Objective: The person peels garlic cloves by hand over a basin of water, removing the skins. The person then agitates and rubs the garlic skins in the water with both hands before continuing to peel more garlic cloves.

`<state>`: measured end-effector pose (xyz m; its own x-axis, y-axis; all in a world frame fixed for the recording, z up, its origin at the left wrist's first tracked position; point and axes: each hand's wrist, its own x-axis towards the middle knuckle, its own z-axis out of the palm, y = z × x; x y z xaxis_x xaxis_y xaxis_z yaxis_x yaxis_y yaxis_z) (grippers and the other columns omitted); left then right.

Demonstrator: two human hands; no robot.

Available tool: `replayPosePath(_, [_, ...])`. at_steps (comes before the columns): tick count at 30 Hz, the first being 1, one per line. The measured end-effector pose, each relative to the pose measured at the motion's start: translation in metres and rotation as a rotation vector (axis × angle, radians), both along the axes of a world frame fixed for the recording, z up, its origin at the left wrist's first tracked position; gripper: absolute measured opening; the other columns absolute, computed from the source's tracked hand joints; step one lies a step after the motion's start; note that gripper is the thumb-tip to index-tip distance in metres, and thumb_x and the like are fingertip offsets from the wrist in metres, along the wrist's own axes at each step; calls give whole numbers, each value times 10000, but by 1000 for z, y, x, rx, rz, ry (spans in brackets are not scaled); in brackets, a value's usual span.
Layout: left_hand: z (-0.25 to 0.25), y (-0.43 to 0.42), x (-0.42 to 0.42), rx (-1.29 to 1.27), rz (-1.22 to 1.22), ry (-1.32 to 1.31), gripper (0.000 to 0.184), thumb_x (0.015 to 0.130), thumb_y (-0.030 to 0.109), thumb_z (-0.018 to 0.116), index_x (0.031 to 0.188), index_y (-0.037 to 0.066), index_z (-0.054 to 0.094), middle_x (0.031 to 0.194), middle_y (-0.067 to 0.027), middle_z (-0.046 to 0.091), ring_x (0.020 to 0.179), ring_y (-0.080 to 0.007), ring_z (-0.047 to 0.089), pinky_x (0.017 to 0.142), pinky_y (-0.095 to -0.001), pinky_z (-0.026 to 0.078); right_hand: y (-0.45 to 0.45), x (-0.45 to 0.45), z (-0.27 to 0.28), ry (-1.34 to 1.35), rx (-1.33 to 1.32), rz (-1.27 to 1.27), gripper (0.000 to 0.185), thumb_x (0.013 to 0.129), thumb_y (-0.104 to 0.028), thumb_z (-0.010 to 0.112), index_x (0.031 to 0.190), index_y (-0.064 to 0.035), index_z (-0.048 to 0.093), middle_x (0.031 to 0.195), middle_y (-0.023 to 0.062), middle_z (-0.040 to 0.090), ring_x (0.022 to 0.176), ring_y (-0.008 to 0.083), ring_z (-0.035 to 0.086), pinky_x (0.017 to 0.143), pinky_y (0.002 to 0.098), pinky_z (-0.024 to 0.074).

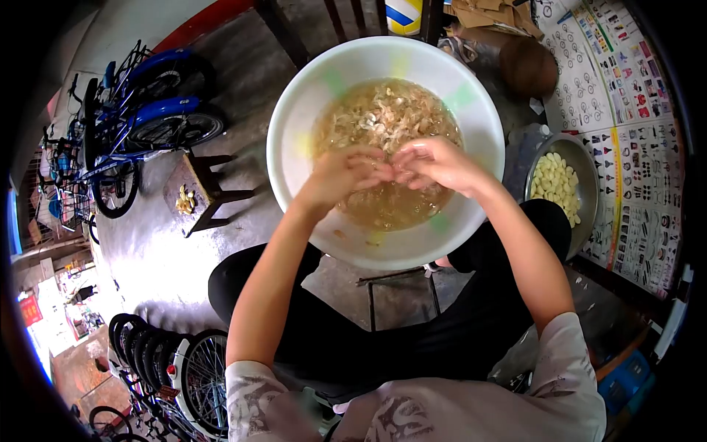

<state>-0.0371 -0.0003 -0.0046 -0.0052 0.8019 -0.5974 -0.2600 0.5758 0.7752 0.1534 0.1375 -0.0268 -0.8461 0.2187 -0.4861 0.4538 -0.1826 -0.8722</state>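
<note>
A wide white basin stands in front of me, holding cloudy brownish water. Pale, papery garlic skins float in a heap on its far side. Above the water, my left hand and my right hand meet at the fingertips with bent, closed fingers. Whatever is pinched between them is too small or hidden to make out. To the right, a metal bowl holds many peeled garlic cloves.
A small wooden stool at the left carries some garlic cloves. Blue bicycles stand behind it, with tyres below. A chair back rises behind the basin. Printed parts charts cover the right side.
</note>
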Motion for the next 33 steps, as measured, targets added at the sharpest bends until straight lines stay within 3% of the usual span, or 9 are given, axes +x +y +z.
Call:
replayPosePath(6, [4, 6, -3, -65, 236, -390, 463, 1040, 267, 350, 1422, 10, 398, 1308, -164, 592, 1171, -235, 609, 993, -361, 492, -8, -18, -1, 8, -584, -431, 159, 986, -110, 460, 1052, -19, 572, 1041, 105, 650, 956, 187, 654, 773, 361, 581])
replayPosePath(9, [-21, 4, -6, -72, 199, -350, 438, 1027, 248, 384, 1386, 1, 424, 1243, -148, 637, 1116, -220, 636, 941, -355, 513, -19, -20, -56, -191, -239, 106, 167, 877, -42, 462, 1002, -11, 568, 801, 106, 644, 657, 179, 636, 530, 312, 508])
replayPosePath(12, [-71, -6, -3, -54, -160, 154, 404, 955, 216, 466, 1299, 7, 489, 1134, -178, 676, 1055, -272, 655, 865, -419, 523, -29, -20, -49, -390, 407, 776, 222, 862, 41, 452, 1037, 21, 587, 805, 99, 641, 590, 206, 641, 551, 332, 534])
replayPosePath(14, [-89, -14, 10, -23, -730, 962, 300, 923, 248, 523, 1139, 58, 606, 1017, -176, 700, 959, -316, 673, 831, -405, 526, -25, -20, -45, -374, 352, 719, 211, 839, 44, 495, 1023, 15, 594, 822, 108, 653, 651, 202, 663, 560, 328, 543])
replayPosePath(19, [-22, -12, 29, -35, -665, 1012, 232, 882, 233, 562, 990, 59, 670, 965, -190, 693, 877, -368, 669, 785, -446, 524, -1, -29, -16, -96, -219, 319, 118, 952, -47, 533, 1057, -20, 578, 1113, 80, 595, 1044, 132, 621, 618, 319, 565])
replayPosePath(22, [-5, -10, 19, 62, -445, 916, 215, 858, 202, 583, 924, 26, 688, 933, -187, 699, 822, -381, 676, 767, -463, 528, 1, -35, -15, -143, -294, 177, 35, 933, -71, 562, 932, -46, 586, 942, 36, 634, 882, 120, 653, 623, 293, 515])
replayPosePath(25, [-47, -12, 13, 129, -369, 716, 240, 837, 154, 608, 1048, 50, 655, 943, -165, 702, 822, -364, 677, 757, -436, 530, -14, -30, -53, -196, 726, 628, 122, 844, -57, 593, 938, -28, 667, 872, 151, 682, 861, 282, 676, 730, 390, 528])
replayPosePath(29, [-101, -23, 25, 383, -450, 799, 328, 795, 66, 657, 1119, 37, 614, 944, -150, 703, 820, -317, 689, 745, -387, 541, -19, -30, -29, -281, 787, 629, 195, 799, -66, 659, 979, -41, 730, 901, 186, 705, 920, 339, 679, 803, 418, 524])
replayPosePath(33, [-9, -16, 51, 94, -654, 1425, 197, 832, 95, 630, 1024, 52, 626, 917, -131, 693, 817, -306, 698, 724, -405, 563, -2, -35, 1, -189, 573, 588, 167, 809, -63, 648, 951, -34, 731, 948, 188, 707, 914, 328, 678, 812, 412, 520])
